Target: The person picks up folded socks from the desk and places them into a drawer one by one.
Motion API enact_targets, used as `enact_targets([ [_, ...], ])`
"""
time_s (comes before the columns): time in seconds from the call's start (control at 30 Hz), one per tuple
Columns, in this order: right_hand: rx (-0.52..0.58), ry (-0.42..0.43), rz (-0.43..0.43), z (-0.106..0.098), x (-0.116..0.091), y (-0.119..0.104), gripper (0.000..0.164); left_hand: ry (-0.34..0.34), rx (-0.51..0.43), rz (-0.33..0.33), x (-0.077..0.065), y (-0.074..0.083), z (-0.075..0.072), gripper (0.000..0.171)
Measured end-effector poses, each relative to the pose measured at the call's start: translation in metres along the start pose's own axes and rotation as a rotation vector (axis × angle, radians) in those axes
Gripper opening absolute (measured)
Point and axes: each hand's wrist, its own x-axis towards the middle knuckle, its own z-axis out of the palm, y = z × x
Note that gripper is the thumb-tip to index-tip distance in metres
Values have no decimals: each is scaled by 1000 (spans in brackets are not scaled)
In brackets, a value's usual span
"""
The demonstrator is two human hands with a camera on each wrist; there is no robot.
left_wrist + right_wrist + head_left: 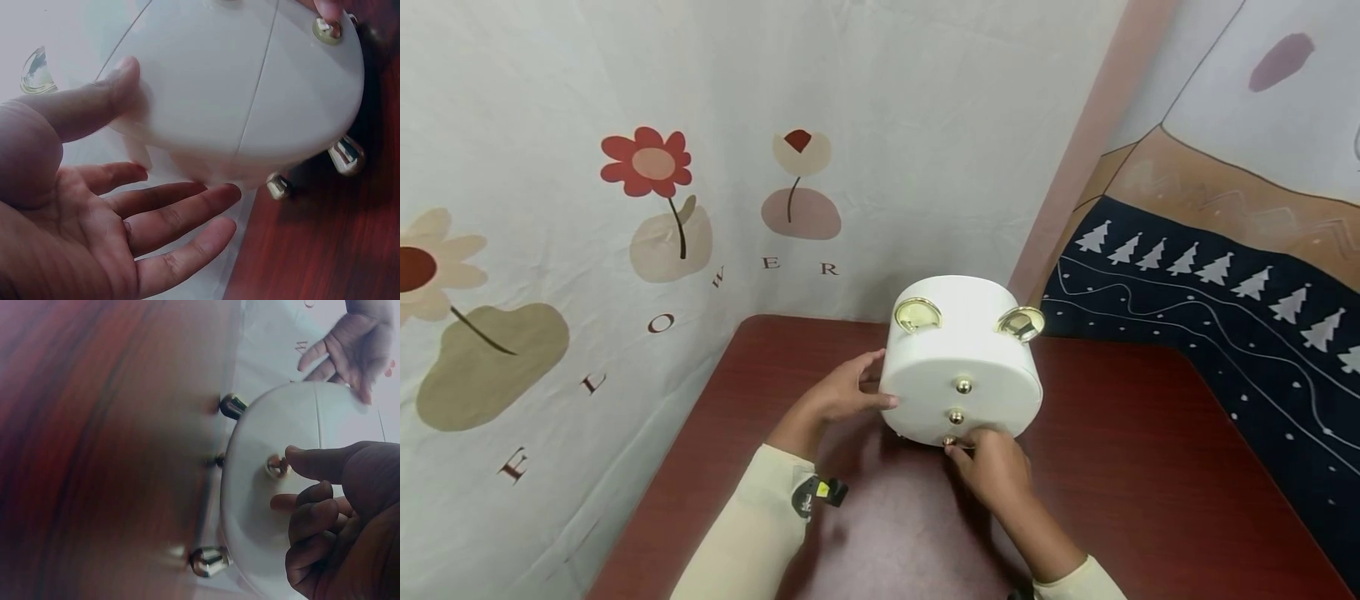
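A white rounded box (pixel 962 342) with gold ear-shaped rings on top and a column of gold knobs on its drawer fronts stands on the table on small gold feet (pixel 347 155). My left hand (pixel 850 390) lies at its left side, the thumb on the front edge. In the left wrist view the other fingers of that hand (pixel 94 231) stretch out straight along the side. My right hand (pixel 996 468) is at the lowest drawer, thumb and index finger about its gold knob (pixel 277 466). The right hand's other fingers curl beside the drawer front.
The reddish-brown table (pixel 1120 467) spreads around the box. Right behind the table hangs a pale cloth (pixel 910 150) with printed flowers and letters. A dark printed cloth with white trees (pixel 1195 308) borders its right side.
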Motion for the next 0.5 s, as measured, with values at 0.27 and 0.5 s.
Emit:
enact_targets([
  [0.27, -18, 14, 30, -24, -5, 18, 24, -45, 58, 38, -5, -11, 2, 112],
  [0.5, -33, -17, 67, -53, -9, 31, 45, 35, 299, 10, -15, -17, 11, 121],
])
